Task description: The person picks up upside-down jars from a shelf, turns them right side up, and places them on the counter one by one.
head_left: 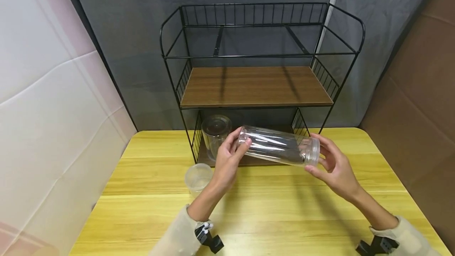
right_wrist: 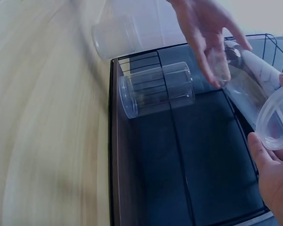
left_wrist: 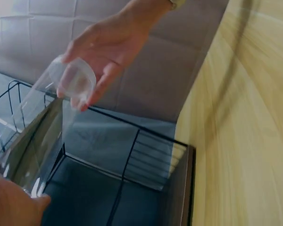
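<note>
A tall clear plastic jar (head_left: 277,145) lies nearly level in the air in front of the rack, its right end slightly lower. My left hand (head_left: 227,161) grips its left end between thumb and fingers. At the other end, my right hand (head_left: 335,167) holds the jar by its clear round lid (head_left: 313,151), thumb below and fingers behind. The right wrist view shows the lid (right_wrist: 276,122) facing that palm. Another clear jar (head_left: 216,135) stands upright at the left of the rack's bottom shelf. Left of my left forearm, a shorter clear container (head_left: 198,175) stands on the table.
A black wire rack (head_left: 261,55) stands at the back of the yellow wooden table (head_left: 277,212). Its middle shelf (head_left: 256,86) is a brown board; the top tier has only bars. A white panel (head_left: 53,90) rises at left, a brown one (head_left: 419,102) at right.
</note>
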Motion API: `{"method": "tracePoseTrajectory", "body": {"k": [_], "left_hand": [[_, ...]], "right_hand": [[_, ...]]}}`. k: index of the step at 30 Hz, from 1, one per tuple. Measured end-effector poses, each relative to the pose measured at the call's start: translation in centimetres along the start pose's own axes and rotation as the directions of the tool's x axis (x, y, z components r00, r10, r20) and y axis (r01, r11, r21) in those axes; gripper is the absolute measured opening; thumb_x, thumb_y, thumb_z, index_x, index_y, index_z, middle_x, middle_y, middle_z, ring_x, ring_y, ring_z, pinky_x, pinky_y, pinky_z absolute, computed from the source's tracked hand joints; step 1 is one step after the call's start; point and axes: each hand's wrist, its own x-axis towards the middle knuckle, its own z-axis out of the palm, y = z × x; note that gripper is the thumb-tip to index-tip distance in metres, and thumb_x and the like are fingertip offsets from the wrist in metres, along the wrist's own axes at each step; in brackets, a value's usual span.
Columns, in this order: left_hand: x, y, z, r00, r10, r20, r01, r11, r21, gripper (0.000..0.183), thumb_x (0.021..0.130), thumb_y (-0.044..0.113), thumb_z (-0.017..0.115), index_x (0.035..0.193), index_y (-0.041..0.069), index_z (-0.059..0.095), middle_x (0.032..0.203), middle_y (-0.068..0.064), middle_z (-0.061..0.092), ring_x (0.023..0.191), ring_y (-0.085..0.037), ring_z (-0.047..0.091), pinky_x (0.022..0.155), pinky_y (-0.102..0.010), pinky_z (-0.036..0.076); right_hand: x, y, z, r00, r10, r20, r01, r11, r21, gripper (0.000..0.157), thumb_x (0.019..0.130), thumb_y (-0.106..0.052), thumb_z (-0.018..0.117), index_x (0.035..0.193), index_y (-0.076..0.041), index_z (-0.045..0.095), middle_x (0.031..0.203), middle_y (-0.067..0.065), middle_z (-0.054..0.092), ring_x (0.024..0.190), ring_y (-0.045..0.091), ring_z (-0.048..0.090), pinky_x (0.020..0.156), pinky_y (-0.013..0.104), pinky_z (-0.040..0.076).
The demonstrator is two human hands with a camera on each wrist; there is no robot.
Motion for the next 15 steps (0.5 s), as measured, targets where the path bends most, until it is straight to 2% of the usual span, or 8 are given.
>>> {"method": "tracePoseTrajectory", "body": {"k": [4, 8, 11, 15], "left_hand": [[-0.2, 0.1, -1.0, 0.995, 0.096, 0.021, -0.098, 0.979, 0.178, 0.061, 0.102, 0.017, 0.069, 0.157, 0.003, 0.047, 0.160, -0.014, 0.047, 0.152, -0.028, 0.042, 0.124, -0.031, 0.036], [-0.2, 0.4, -2.2, 0.971, 0.238, 0.007, -0.231, 0.932, 0.279, 0.065, 0.100, 0.014, 0.072, 0.158, 0.006, 0.045, 0.158, -0.014, 0.045, 0.150, -0.028, 0.043, 0.125, -0.030, 0.034], [-0.2, 1.0, -3.3, 0.935, 0.354, -0.004, -0.332, 0.882, 0.333, 0.069, 0.099, 0.010, 0.073, 0.160, 0.006, 0.042, 0.158, -0.017, 0.043, 0.150, -0.029, 0.042, 0.125, -0.031, 0.033], [0.1, 2.4, -4.9, 0.870, 0.493, -0.020, -0.450, 0.809, 0.379, 0.073, 0.096, 0.003, 0.074, 0.160, 0.003, 0.040, 0.158, -0.021, 0.041, 0.150, -0.034, 0.040, 0.127, -0.036, 0.032]], "right_hand": [[0.4, -0.2, -0.7, 1.000, -0.010, 0.024, 0.011, 1.000, -0.025, 0.082, 0.080, 0.030, 0.067, 0.154, 0.016, 0.035, 0.149, 0.006, 0.054, 0.129, 0.010, 0.061, 0.103, 0.023, 0.053], [0.8, -0.4, -1.6, 0.999, 0.001, 0.054, 0.003, 0.997, -0.079, 0.084, 0.080, 0.028, 0.069, 0.156, 0.013, 0.038, 0.149, 0.006, 0.055, 0.129, 0.010, 0.060, 0.103, 0.021, 0.052], [0.9, -0.6, -2.1, 0.998, 0.012, 0.069, -0.004, 0.993, -0.118, 0.084, 0.080, 0.027, 0.071, 0.156, 0.009, 0.040, 0.149, 0.006, 0.055, 0.130, 0.009, 0.059, 0.103, 0.019, 0.052], [1.1, -0.8, -2.6, 0.996, 0.019, 0.082, -0.003, 0.984, -0.180, 0.083, 0.079, 0.026, 0.074, 0.155, 0.009, 0.044, 0.149, 0.001, 0.055, 0.128, 0.009, 0.059, 0.100, 0.017, 0.054]]}}
